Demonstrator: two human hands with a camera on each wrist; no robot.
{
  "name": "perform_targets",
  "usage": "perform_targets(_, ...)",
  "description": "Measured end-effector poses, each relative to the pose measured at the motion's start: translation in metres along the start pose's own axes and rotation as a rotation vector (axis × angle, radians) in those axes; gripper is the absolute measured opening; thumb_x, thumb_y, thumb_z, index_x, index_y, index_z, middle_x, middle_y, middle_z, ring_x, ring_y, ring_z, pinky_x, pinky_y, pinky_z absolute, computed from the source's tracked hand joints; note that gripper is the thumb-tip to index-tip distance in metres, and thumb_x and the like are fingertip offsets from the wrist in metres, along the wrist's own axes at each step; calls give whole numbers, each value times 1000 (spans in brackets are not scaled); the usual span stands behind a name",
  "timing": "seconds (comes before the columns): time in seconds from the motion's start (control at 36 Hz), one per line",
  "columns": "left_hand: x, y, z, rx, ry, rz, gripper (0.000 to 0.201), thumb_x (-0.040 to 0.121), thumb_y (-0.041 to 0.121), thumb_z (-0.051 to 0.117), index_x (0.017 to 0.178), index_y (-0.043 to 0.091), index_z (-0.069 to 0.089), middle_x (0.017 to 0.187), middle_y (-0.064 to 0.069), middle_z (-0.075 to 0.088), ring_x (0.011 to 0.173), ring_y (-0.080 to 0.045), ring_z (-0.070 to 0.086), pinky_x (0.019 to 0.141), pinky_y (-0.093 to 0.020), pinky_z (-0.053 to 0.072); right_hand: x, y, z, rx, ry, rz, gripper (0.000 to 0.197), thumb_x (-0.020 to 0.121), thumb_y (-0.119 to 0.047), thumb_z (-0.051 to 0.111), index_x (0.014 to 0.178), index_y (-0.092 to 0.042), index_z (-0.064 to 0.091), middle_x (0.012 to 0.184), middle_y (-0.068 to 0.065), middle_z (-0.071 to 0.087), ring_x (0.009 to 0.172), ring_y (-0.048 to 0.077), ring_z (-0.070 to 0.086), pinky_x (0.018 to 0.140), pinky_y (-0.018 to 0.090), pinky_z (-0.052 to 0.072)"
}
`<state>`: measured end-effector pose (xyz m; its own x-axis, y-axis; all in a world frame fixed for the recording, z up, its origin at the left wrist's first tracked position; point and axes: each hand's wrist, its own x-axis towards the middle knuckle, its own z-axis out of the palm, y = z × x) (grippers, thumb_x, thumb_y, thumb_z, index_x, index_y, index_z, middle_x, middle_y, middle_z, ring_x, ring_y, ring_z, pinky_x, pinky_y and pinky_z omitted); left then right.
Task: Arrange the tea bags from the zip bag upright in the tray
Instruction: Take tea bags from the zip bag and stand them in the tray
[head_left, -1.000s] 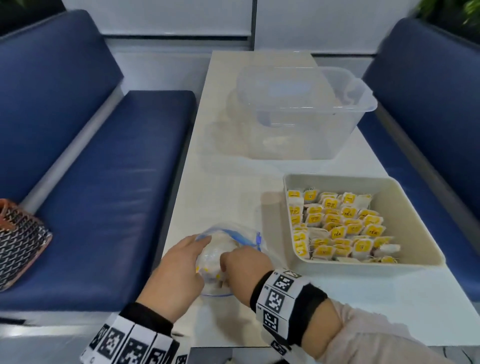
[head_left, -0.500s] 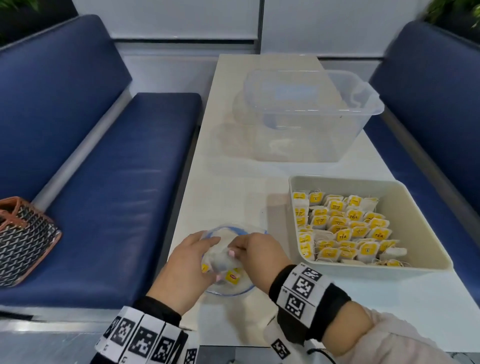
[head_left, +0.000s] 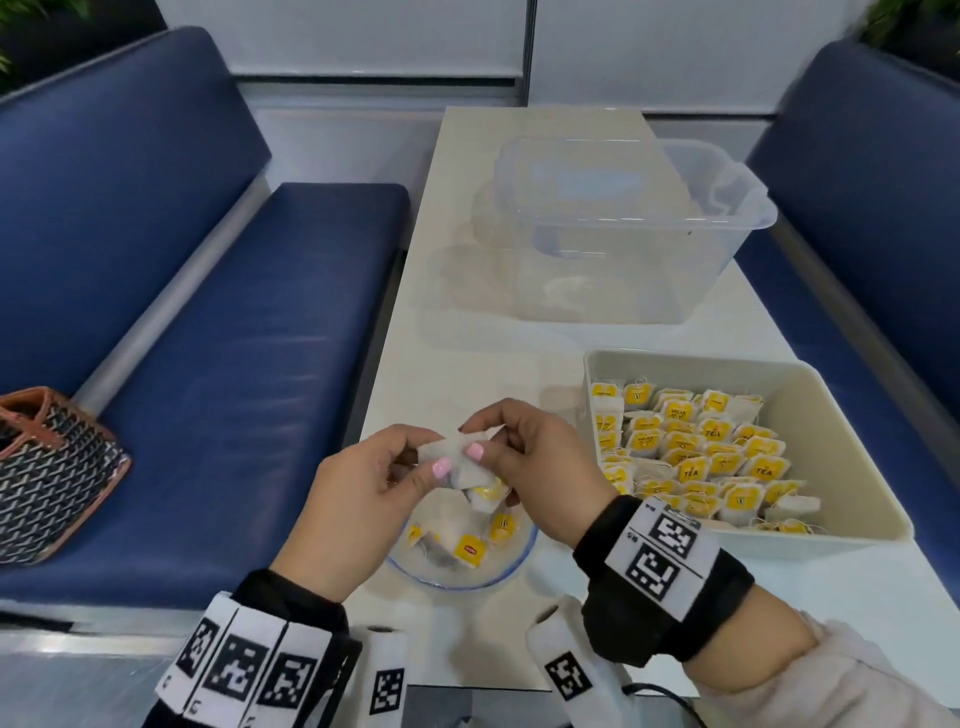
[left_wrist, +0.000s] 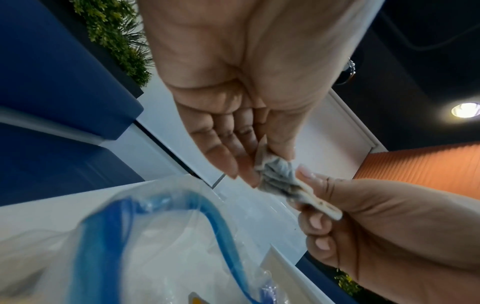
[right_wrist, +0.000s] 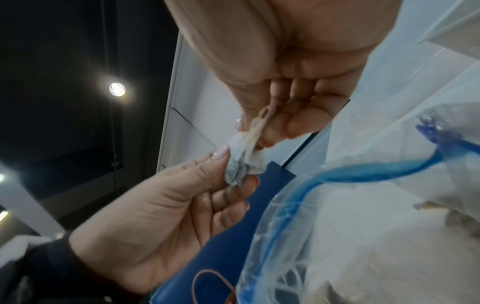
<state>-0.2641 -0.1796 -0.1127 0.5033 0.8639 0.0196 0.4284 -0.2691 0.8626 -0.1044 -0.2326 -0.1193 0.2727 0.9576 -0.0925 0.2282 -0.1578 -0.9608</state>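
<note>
Nearest me, the zip bag (head_left: 462, 551) lay open on the table (head_left: 467, 364) just below my hands, its blue zip rim curling round a few tea bags with yellow tags that had not yet been taken out. Above it I had one tea bag (head_left: 457, 460) held between both hands: my left hand (head_left: 363, 493) pinched its left end between thumb and fingertips, and my right hand (head_left: 530, 462) pinched the other end, with a second, yellow-tagged bag apparently tucked under the right fingers, though I could not tell for sure. In the wrist views the pouch looked crumpled and limp, thin paper over loose leaf, so I judged it very light, soft and easily torn; it would fold instead of standing if I pushed on it. The flat sealed edge seemed the safest place to take hold, with a light pinch, keeping off the string and tag so they would not snag. Beyond my right hand, the tray (head_left: 831, 395) held many tea bags (head_left: 691, 452) in rows on its left and middle, most upright with yellow tags up, a few at the near edge lying over; the right side was bare, which I judged was where this one belonged. Farther back stood a clear plastic bin (head_left: 623, 234).
</note>
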Motion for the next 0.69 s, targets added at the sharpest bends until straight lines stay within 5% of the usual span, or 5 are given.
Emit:
perform_targets(0.08,1,1,2,-141,44,-55,6,88,19,63,87,24,65,78,-1,70,76,-15,66,66,-20,56,-2,-7,-7,127,-15,3,19,85,-8,66,85,-25,58,64,6,55,53,15,52,45,22,45)
perform_targets(0.22,0,5,3,-334,141,-82,7,94,10,52,93,12,59,91,-9,67,76,-14,69,62,-16,54,-4,-13,-20,199,-7,-25,23,85,-1,65,88,-23,59,67,11,53,55,10,53,50,22,49)
perform_targets(0.44,9,17,14,-215,0,-29,38,97,0,38,102,29,61,103,7,61,63,-4,60,53,-16,49,-9,-28,-39,120,-17,-133,33,90,1,56,89,-32,59,74,9,47,65,17,50,51,21,47)
perform_targets(0.61,18,41,34,-432,-222,-71,36,87,35,44,92,11,70,87,-10,69,75,-15,58,63,-21,49,-20,-43,-66,-112,-117,-164,33,89,-3,58,103,-33,53,76,-1,51,62,11,52,51,20,48)
perform_targets(0.69,23,57,46,-416,-287,-29,38,80,57,59,76,20,70,72,1,66,64,-7,53,62,-16,46,-23,-49,-91,-239,-112,-173,34,87,-4,60,114,-24,52,74,-6,51,61,9,50,56,20,47)
